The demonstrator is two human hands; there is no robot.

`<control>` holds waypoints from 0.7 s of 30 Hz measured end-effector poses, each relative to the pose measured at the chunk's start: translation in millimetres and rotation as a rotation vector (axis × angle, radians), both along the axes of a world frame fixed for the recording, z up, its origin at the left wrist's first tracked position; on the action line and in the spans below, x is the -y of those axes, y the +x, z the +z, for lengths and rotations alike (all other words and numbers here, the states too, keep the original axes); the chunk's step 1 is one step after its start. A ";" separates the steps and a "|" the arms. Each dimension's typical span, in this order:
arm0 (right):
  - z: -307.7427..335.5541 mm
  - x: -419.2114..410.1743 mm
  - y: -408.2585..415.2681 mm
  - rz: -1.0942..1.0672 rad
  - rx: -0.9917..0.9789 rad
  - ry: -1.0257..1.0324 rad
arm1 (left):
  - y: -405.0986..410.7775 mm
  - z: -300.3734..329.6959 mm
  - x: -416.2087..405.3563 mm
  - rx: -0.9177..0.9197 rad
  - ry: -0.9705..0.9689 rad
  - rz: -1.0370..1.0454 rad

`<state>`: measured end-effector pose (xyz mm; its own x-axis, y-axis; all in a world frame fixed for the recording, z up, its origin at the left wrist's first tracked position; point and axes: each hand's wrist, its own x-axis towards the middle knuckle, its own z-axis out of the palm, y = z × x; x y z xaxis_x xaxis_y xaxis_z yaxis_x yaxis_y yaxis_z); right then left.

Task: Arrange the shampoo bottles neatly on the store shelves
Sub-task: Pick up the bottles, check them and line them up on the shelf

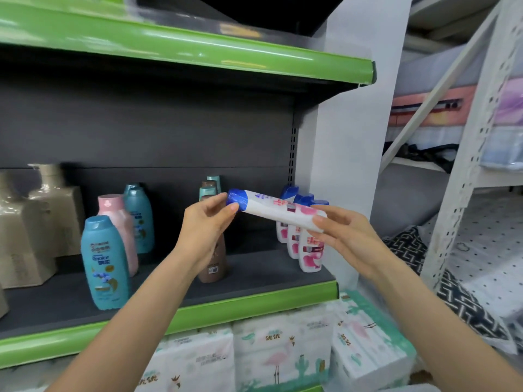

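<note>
Both hands hold one white shampoo bottle [278, 212] lying sideways in the air, above the shelf [254, 299] near its right end. Left hand [205, 229] pinches the blue cap; right hand [343, 236] grips the bottom. Right behind stands a row of white bottles [307, 253]. If the bottle swings while being stood up, it could bump that row and knock bottles over.

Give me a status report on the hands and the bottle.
Left hand pinches the bottle at its blue cap, right hand grips its base. Bottle sideways, off the shelf. Nothing blocking.
</note>
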<state>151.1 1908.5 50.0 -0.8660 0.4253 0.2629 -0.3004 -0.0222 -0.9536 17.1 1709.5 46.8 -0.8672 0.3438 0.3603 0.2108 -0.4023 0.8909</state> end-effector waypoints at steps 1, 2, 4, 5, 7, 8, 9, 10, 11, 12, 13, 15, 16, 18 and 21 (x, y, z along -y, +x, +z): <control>1.5 -4.6 0.3 -0.019 -0.007 0.026 | 4.9 1.5 -9.2 0.000 0.011 0.002; 2.4 -9.3 0.3 -0.044 -0.012 0.050 | 10.3 3.7 -17.8 0.005 0.027 0.000; 4.1 -17.5 -0.4 -0.092 -0.012 0.111 | 19.0 8.3 -31.6 0.059 0.056 -0.032; 5.1 -20.5 -1.4 -0.115 -0.005 0.160 | 21.7 10.2 -36.9 0.097 0.066 -0.056; 7.8 -25.2 -6.2 -0.142 0.004 0.284 | 24.6 14.5 -45.9 0.128 0.053 -0.038; 9.9 -27.1 -9.6 -0.144 0.005 0.344 | 24.7 17.3 -49.6 0.124 0.054 0.004; 12.3 -28.9 -13.2 -0.140 0.008 0.401 | 24.5 20.5 -52.9 0.116 0.066 0.054; 15.0 -30.9 -17.2 -0.128 0.014 0.462 | 24.2 24.2 -55.8 0.102 0.081 0.100; 17.8 -33.5 -21.5 -0.110 0.026 0.532 | 22.5 27.8 -58.3 0.077 0.089 0.134; 20.5 -36.9 -26.3 -0.093 0.040 0.609 | 20.0 31.1 -61.0 0.034 0.078 0.158; 23.6 -40.8 -31.5 -0.092 0.049 0.683 | 16.0 33.8 -63.8 -0.030 0.041 0.180; 30.3 -52.2 -44.6 -0.149 0.035 0.801 | 5.6 37.7 -70.3 -0.241 -0.104 0.268; 33.9 -58.7 -51.5 -0.183 0.023 0.842 | -0.4 39.0 -74.6 -0.371 -0.194 0.331; 40.4 -72.1 -66.3 -0.234 0.017 0.906 | -14.2 39.7 -85.9 -0.563 -0.330 0.422; 46.0 -94.4 -91.3 -0.272 0.069 1.028 | -41.5 37.9 -106.4 -0.637 -0.466 0.433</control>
<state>59.8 2002.9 96.0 -0.8022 0.2082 0.5596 -0.1188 0.8628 -0.4913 -24.4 1815.9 84.7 -0.6384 0.2646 0.7228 0.7696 0.2005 0.6063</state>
